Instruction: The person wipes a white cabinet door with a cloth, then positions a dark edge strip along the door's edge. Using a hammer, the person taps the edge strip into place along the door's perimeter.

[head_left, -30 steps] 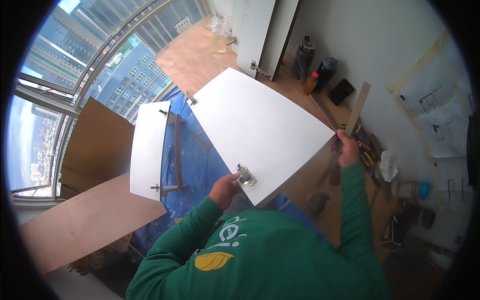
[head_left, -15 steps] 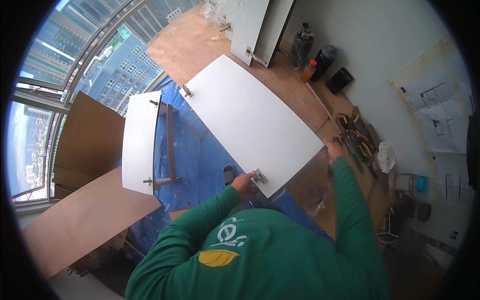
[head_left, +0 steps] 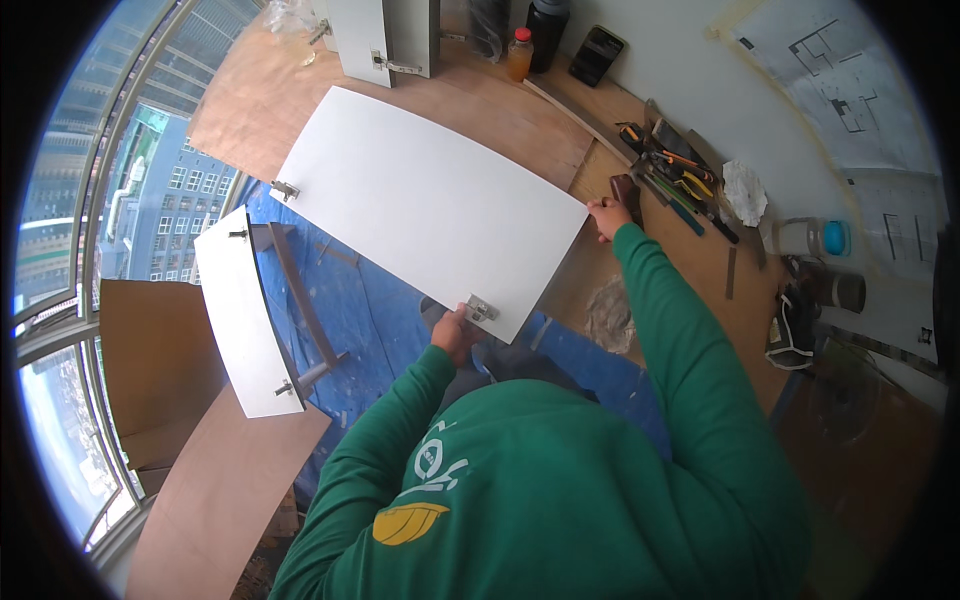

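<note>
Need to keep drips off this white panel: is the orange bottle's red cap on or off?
On: the red cap sits atop the orange bottle, covering its mouth. How tightly it is screwed, I cannot tell.

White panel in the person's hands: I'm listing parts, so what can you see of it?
The white panel is flat, smooth and roughly rectangular, its edges bowed in the fisheye view. Two metal hinges sit along one long edge, one near each end. Its underside is hidden. The left hand grips that edge beside the nearer hinge; the right hand holds the other corner at that end. It extends over the wooden worktop and blue sheet; whether it rests on the worktop is unclear.
</note>
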### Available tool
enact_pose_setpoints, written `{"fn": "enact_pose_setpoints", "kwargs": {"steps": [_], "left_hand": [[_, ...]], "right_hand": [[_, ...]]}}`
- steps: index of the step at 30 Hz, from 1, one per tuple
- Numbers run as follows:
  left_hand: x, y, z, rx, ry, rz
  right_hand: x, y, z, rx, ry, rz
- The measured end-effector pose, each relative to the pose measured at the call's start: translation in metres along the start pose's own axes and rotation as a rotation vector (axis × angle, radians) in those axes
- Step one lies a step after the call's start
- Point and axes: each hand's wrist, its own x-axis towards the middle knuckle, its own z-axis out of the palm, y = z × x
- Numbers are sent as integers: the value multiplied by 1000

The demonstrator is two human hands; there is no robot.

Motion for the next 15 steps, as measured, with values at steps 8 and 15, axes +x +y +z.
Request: {"fn": "enact_pose_setpoints", "kwargs": {"steps": [8, 15], "left_hand": [[8, -1, -1, 54, 52, -25], [31, -5, -12, 83, 95, -103]], "right_hand": [[-54, 47, -17, 442, 27, 47], [-116, 68, -11, 496, -49, 115]]}}
